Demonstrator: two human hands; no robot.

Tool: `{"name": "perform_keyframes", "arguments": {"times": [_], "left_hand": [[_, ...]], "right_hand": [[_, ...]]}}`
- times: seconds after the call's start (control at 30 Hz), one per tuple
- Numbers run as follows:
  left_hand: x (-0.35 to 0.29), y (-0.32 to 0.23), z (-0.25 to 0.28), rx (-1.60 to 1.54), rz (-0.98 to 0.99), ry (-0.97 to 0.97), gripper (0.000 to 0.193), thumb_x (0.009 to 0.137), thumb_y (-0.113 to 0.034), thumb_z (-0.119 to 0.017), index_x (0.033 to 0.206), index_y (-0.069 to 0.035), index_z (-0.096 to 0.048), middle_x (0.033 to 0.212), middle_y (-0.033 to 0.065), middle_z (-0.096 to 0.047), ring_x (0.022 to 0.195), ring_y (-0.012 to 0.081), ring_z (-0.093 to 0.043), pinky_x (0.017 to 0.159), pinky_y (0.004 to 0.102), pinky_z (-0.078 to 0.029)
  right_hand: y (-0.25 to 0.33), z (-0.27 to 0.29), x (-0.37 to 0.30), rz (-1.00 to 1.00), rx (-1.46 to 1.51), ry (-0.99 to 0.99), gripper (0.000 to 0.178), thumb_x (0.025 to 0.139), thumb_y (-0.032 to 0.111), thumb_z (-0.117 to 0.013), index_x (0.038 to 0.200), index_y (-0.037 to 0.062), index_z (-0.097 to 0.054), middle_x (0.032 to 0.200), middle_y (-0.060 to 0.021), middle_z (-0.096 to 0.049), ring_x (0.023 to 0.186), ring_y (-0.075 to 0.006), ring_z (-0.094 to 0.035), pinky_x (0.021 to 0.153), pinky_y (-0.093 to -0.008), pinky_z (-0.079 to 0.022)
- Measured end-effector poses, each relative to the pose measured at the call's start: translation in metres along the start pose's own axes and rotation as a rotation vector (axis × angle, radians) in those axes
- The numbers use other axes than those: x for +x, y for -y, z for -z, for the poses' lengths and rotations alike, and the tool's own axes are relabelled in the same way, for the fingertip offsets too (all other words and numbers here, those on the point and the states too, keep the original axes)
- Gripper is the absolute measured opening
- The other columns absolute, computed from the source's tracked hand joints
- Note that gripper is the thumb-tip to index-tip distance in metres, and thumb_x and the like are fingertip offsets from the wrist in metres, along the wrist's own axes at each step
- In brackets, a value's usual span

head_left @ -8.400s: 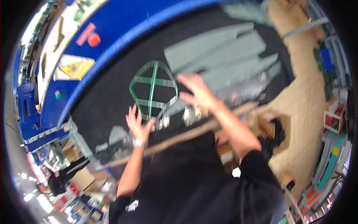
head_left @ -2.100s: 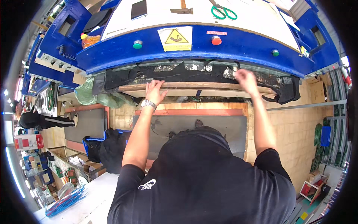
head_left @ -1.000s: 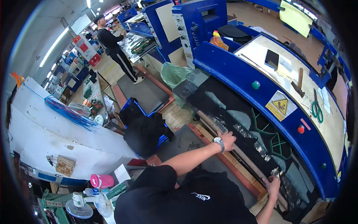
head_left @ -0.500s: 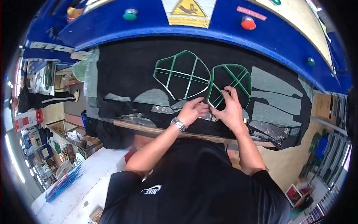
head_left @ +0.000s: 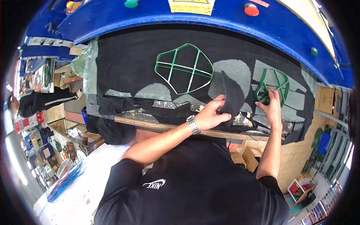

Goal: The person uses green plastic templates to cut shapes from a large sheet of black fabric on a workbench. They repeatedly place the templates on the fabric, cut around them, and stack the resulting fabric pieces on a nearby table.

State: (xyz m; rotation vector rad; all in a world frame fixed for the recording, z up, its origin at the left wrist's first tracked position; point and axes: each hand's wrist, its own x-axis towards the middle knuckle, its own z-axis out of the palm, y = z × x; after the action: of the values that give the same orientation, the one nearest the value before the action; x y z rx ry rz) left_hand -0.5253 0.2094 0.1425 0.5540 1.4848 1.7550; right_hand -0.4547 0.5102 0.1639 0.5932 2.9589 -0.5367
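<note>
Left hand (head_left: 210,114) pinched a cut black fabric piece (head_left: 231,95); right hand (head_left: 272,107) gripped green die (head_left: 272,86) at 3 o'clock. Next, likely: lift piece clear.

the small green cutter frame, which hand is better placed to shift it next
Right. The right hand already rests its fingers on the small green cutter frame, while the left hand is busy holding a cut black piece.

Black cut piece (head_left: 231,95) lifted; green cutting die (head_left: 272,87) flat on mat
</note>
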Motion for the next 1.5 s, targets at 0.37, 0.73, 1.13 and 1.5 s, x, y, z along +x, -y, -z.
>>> {"name": "perform_keyframes", "arguments": {"times": [0.37,0.73,1.13,1.5], "left_hand": [[-0.141,-0.038,0.078,-0.897,0.129,-0.350,0.068,0.073,0.003,-0.060,0.140,0.008,-0.049,0.133,0.0191,-0.061,0.123,0.0309,-0.061,0.108,0.0425,-0.048],[-0.244,-0.024,0.186,-0.066,0.493,-1.132,0.039,0.089,-0.011,-0.066,0.127,-0.004,-0.059,0.115,0.0137,-0.065,0.103,0.0302,-0.066,0.090,0.0481,-0.057],[-0.052,-0.011,0.210,1.008,0.089,-0.822,0.039,0.085,-0.026,-0.076,0.114,-0.002,-0.071,0.108,0.0195,-0.068,0.099,0.0297,-0.069,0.084,0.0398,-0.057],[0.017,-0.016,0.190,1.102,0.414,-0.860,0.023,0.083,-0.023,-0.078,0.097,-0.007,-0.071,0.117,0.0139,-0.060,0.117,0.0341,-0.055,0.091,0.0492,-0.051]], "right_hand": [[0.147,-0.042,0.046,0.402,0.288,-0.144,0.047,0.086,0.027,-0.077,0.122,-0.0009,-0.066,0.126,-0.0192,-0.065,0.120,-0.0352,-0.061,0.105,-0.0429,-0.047],[0.298,-0.107,0.052,0.440,-0.044,0.204,0.084,0.070,0.042,-0.084,0.136,-0.0012,-0.054,0.132,-0.0186,-0.057,0.125,-0.0360,-0.053,0.099,-0.0568,-0.045],[0.205,0.008,0.076,0.455,0.130,0.119,0.081,0.065,0.025,-0.085,0.135,-0.0056,-0.057,0.130,-0.0237,-0.061,0.123,-0.0393,-0.058,0.109,-0.0425,-0.044],[0.098,0.006,0.077,0.503,-0.244,0.359,0.089,0.055,-0.008,-0.083,0.138,0.0076,-0.053,0.150,-0.0091,-0.048,0.149,-0.0310,-0.032,0.122,-0.0555,-0.026]]}}
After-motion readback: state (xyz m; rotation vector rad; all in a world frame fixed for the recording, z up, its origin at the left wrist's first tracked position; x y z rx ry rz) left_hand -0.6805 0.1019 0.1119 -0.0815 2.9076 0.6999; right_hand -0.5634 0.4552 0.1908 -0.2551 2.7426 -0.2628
